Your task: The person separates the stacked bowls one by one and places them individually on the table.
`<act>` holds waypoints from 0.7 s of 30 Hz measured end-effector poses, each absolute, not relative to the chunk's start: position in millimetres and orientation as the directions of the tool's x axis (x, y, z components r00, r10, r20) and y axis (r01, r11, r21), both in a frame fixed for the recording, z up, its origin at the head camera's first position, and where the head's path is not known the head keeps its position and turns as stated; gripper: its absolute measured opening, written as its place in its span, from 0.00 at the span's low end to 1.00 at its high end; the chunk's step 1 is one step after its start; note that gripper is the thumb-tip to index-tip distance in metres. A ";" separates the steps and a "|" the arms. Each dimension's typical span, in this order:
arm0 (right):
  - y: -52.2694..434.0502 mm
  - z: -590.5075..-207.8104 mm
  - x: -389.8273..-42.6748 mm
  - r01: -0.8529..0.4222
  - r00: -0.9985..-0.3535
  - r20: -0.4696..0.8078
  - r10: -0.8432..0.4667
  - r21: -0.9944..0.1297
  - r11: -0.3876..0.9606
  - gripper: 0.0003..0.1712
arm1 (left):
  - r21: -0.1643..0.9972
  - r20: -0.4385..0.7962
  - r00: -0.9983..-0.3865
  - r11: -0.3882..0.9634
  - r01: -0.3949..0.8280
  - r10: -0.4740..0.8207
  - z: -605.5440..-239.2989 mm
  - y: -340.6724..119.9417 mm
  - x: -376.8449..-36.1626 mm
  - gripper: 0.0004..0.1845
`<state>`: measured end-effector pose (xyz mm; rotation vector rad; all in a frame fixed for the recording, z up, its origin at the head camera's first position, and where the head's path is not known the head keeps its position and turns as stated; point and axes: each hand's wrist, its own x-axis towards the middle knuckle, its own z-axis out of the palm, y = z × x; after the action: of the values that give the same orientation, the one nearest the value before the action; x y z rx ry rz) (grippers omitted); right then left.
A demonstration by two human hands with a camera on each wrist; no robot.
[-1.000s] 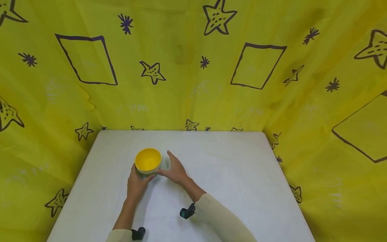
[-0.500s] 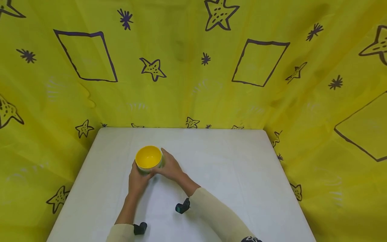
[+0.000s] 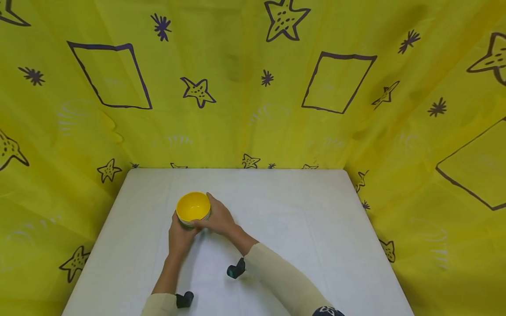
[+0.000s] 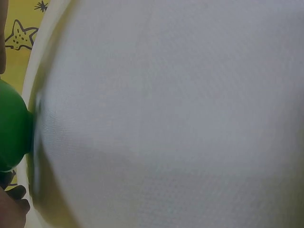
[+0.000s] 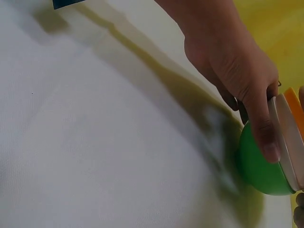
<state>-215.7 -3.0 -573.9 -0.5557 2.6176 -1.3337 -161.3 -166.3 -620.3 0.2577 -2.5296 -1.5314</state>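
A nested stack of bowls sits between both hands at the left of the table in the head view. Its top bowl [image 3: 193, 206] is yellow and looks empty inside; pale rims show beneath it. A green bowl [image 5: 259, 164] forms the outside of the stack, with a whitish bowl [image 5: 285, 137] inside it. My left hand [image 3: 182, 237] grips the stack from the left and front, its thumb laid along the green side in the right wrist view. From the right, my right hand [image 3: 219, 218] holds it, thumb across the near side. The far fingertips are hidden behind the bowls.
A white-covered table [image 3: 292, 237] spreads out beneath the hands. Yellow curtains [image 3: 237, 127] with drawn stars and frames rise along its back and sides. A small black camera sits on each wrist, the left one [image 3: 184, 299] and the right one [image 3: 236, 268].
My right hand has moved left, closing from a spread pose beside the bowls to a hold on their right side. The left hand and the stack have stayed nearly in place.
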 end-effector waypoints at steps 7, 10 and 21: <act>-5.9 -567.3 -214.2 -0.234 -0.932 0.030 -0.360 -0.810 0.538 0.60 | 0.888 0.060 -0.966 0.456 -0.064 -0.252 -620.5 -165.1 -161.0 0.52; -6.7 -568.6 -216.7 -0.242 -0.929 0.035 -0.368 -0.810 0.534 0.58 | 0.887 0.069 -0.963 0.457 -0.060 -0.260 -621.9 -165.0 -161.2 0.52; -6.7 -570.8 -219.7 -0.256 -0.924 0.040 -0.380 -0.803 0.538 0.47 | 0.890 0.033 -0.963 0.446 -0.094 -0.268 -622.5 -164.4 -161.1 0.52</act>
<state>-219.7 -6.7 -570.8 -0.5469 2.6306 -1.3392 -161.1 -164.4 -622.5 0.3190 -2.5242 -1.5370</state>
